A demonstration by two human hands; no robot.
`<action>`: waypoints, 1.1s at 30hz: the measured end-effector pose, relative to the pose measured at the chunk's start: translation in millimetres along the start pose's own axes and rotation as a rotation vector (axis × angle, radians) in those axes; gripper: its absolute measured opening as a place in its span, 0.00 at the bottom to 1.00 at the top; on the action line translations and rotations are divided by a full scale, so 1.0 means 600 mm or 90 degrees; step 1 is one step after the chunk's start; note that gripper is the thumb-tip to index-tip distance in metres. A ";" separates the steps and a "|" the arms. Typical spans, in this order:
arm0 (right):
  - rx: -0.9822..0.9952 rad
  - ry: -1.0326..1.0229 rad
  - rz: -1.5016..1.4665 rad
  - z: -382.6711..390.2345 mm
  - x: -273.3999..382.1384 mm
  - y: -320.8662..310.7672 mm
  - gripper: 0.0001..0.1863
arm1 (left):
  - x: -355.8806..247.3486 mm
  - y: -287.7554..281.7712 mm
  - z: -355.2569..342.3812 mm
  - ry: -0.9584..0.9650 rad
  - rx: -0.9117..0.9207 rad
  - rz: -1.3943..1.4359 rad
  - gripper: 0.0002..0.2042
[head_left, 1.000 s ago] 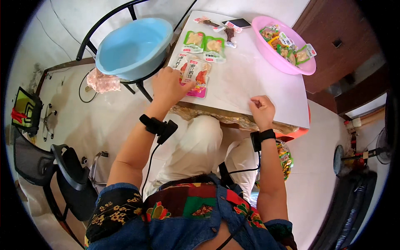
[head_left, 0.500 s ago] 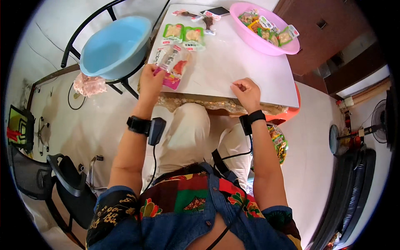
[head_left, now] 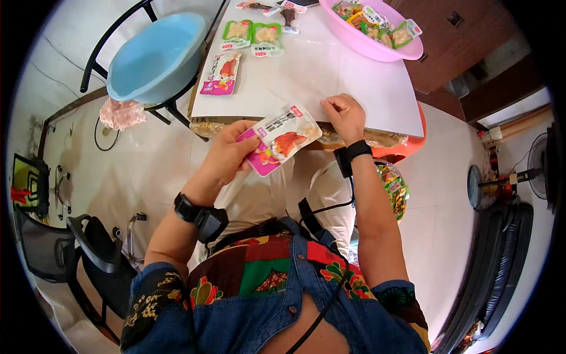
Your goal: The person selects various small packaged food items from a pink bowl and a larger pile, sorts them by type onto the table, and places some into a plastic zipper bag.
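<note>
My left hand [head_left: 230,154] grips a pink-and-white snack pouch [head_left: 284,141] by its pink end, thumb on top. The pouch is tilted, just off the table's near edge and above my lap. A picture of reddish-brown food is on its face. My right hand [head_left: 346,115] rests at the near edge of the white table [head_left: 306,76], fingers curled in and nothing showing between them. On the table's left side lies a similar pink-and-white pouch [head_left: 220,74]. Beyond it are two green-edged pouches [head_left: 237,34] side by side, then clear packs of dark meat [head_left: 288,16].
A pink basin [head_left: 359,44] with several small food packs stands at the table's far right. To the left, a light-blue basin [head_left: 154,59] sits on a black-framed chair. Colourful packs [head_left: 394,190] fill a container on the floor beside my right forearm.
My left hand has lifted a pink-and-white pouch off the table and brought it toward me and to the right. Another such pouch now shows on the table. My right hand stays curled near the edge.
</note>
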State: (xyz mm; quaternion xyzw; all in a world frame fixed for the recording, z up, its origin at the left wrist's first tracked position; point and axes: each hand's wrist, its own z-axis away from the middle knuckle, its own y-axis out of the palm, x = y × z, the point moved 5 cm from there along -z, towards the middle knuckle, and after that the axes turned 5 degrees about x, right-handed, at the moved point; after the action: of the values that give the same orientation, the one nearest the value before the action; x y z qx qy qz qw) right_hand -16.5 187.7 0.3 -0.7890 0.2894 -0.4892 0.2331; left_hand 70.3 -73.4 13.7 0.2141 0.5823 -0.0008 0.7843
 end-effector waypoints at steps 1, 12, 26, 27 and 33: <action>-0.009 -0.003 -0.014 0.001 0.001 0.000 0.08 | 0.002 0.009 -0.009 -0.020 -0.008 -0.007 0.10; 0.000 -0.006 -0.033 0.004 0.003 -0.004 0.05 | 0.009 0.044 -0.086 0.037 -0.110 0.153 0.18; 0.014 -0.036 -0.018 0.003 0.010 -0.006 0.02 | -0.037 -0.002 -0.122 0.222 -0.156 -0.676 0.30; 0.013 -0.055 -0.010 0.003 0.012 -0.006 0.02 | -0.046 0.010 -0.118 0.319 -0.170 -0.845 0.30; 0.034 -0.020 -0.014 0.004 0.008 -0.006 0.02 | -0.068 0.047 -0.129 0.110 -0.130 -0.996 0.28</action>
State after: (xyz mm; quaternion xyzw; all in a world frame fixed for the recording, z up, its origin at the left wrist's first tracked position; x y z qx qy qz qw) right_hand -11.9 187.2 4.7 -0.7933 0.2643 -0.4865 0.2532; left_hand -6.4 -31.5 42.4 -0.3313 0.6197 -0.4817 0.5236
